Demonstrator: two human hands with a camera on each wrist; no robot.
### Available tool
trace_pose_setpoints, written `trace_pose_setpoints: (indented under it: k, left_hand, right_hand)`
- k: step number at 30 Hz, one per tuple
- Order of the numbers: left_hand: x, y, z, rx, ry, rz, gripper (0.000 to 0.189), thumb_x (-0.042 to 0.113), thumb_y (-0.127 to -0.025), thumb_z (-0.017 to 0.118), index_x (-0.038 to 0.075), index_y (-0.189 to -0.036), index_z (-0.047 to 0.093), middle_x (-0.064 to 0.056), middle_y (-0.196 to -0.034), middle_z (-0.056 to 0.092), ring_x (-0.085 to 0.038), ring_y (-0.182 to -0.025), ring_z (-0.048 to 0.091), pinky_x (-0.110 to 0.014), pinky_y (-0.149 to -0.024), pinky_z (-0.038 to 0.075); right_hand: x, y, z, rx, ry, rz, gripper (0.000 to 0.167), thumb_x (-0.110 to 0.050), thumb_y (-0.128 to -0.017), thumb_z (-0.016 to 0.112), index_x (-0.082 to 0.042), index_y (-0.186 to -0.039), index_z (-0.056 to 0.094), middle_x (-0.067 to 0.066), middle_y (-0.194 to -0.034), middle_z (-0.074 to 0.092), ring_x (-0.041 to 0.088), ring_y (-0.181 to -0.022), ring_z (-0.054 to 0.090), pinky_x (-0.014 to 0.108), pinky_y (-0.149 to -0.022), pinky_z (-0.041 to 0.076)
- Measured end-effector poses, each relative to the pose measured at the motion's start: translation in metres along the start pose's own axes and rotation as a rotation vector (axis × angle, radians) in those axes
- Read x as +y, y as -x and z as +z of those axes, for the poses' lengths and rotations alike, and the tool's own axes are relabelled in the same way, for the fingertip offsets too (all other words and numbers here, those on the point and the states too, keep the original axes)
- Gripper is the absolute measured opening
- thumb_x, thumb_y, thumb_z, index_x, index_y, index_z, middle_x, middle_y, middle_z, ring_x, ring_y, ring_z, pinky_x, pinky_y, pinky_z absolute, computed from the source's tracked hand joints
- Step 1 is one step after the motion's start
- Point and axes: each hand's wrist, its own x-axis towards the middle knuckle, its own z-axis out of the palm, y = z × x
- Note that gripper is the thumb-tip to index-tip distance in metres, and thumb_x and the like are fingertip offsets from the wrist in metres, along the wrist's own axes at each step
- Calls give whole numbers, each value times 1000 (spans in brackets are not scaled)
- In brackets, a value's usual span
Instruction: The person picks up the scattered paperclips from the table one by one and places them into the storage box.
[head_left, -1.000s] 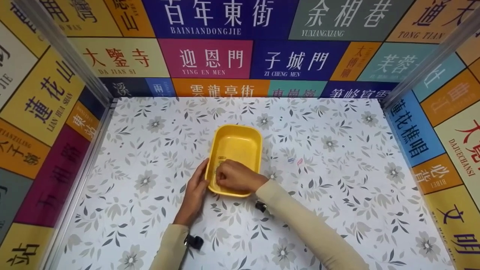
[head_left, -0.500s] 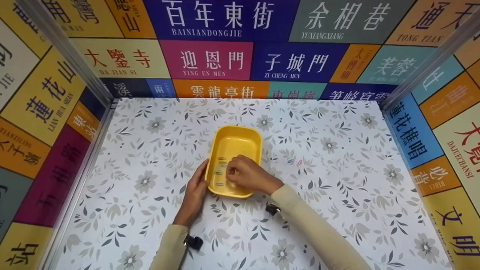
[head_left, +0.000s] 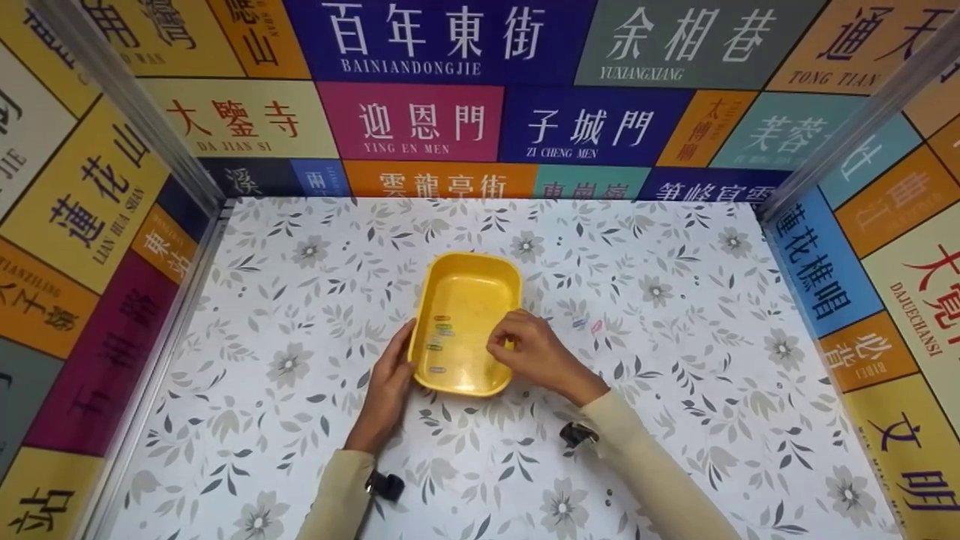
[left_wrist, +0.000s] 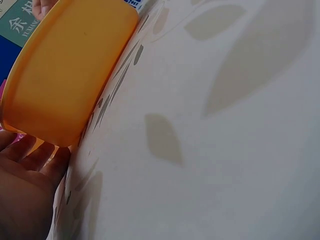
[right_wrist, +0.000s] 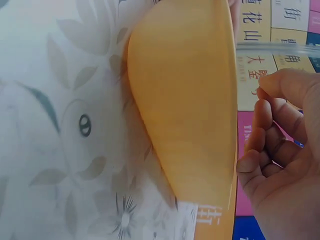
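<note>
A yellow rectangular tray [head_left: 472,292] sits on the table. In it, along its left side, lie several small coloured paper clips [head_left: 442,328], one of them apart nearer the front. My left hand [head_left: 386,386] rests against the tray's left outer wall; in the left wrist view its relaxed fingers [left_wrist: 37,157] touch the wall. My right hand [head_left: 540,356] is over the tray's right rim, fingers curled and thumb near the index fingertip. Nothing shows between them in the right wrist view. To the right lie a blue paper clip [head_left: 579,324] and a pink paper clip [head_left: 597,326].
A white floral cloth [head_left: 300,442] covers the table. Behind it and at both sides stand panels [head_left: 420,124] with coloured lettered blocks, joined by clear corner strips. Dark wrist cameras [head_left: 386,486] are strapped at both sleeves.
My right hand has moved right, from inside the tray's left part to its right rim, uncovering the paper clips there. The left hand and the tray stay in place.
</note>
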Motion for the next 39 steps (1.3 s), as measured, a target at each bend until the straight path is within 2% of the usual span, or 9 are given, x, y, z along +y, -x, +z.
trace_pose_setpoints:
  k: [2,6,12,20,22,26,31,34,39]
  left_hand:
    - [0,0,0,-1,-2,-1,67,-1,-109,44,17,-173,37,-1,-179,35,-19,-165,31,-23,-131,25]
    - [-1,0,0,-6,-1,2,68,-2,-109,44,17,-173,36,-2,-179,34,-20,-165,30,-22,-131,24]
    - [-1,-2,1,-13,-16,23,69,-3,-107,43,16,-173,37,-3,-178,36,-20,-165,31,-22,-131,25]
    - [-2,-2,0,2,-36,20,68,-2,-108,44,16,-173,37,-1,-178,36,-18,-164,33,-22,-131,26]
    - [-2,-2,0,1,-34,21,68,-2,-108,44,17,-173,37,-1,-178,36,-18,-164,33,-23,-131,26]
    - [-2,-2,0,1,-19,19,68,-2,-108,45,16,-173,37,-2,-178,36,-19,-164,32,-23,-132,25]
    - [-2,-2,0,3,-18,21,69,-3,-107,45,17,-173,38,-2,-178,36,-19,-164,32,-24,-132,25]
    - [-2,-2,0,1,-25,25,69,-2,-107,45,16,-173,37,-2,-178,36,-19,-164,32,-24,-132,25]
    - [-2,-2,0,-2,-21,32,69,-2,-107,45,16,-173,38,-2,-178,36,-19,-164,32,-23,-132,25]
  right_hand:
    - [2,5,-3,27,-7,-8,11,-1,-93,82,-10,-89,77,-1,-89,70,22,-87,63,33,-76,54]
    - [8,17,-10,66,-42,28,12,-1,-93,83,-11,-91,79,-2,-91,71,20,-88,63,27,-76,52]
    - [21,39,-20,149,-80,96,14,-3,-94,84,-16,-92,81,-5,-89,71,23,-85,63,32,-75,51]
    - [39,66,-37,256,-27,144,19,3,-92,86,-16,-89,80,-2,-86,72,32,-80,62,38,-72,50]
    - [43,72,-42,278,-8,163,23,2,-92,86,-19,-89,80,-6,-86,70,27,-80,62,34,-72,50]
    - [52,81,-48,317,15,184,23,3,-91,85,-19,-88,79,-5,-86,69,21,-78,60,26,-72,49]
    - [63,91,-53,333,6,218,22,4,-91,85,-17,-88,80,-3,-85,69,14,-79,58,18,-78,47]
    - [70,95,-57,365,8,245,21,6,-90,85,-14,-88,81,0,-85,69,13,-79,57,16,-73,45]
    - [76,99,-63,410,3,293,11,8,-90,84,-2,-90,80,11,-89,72,12,-81,58,12,-72,45]
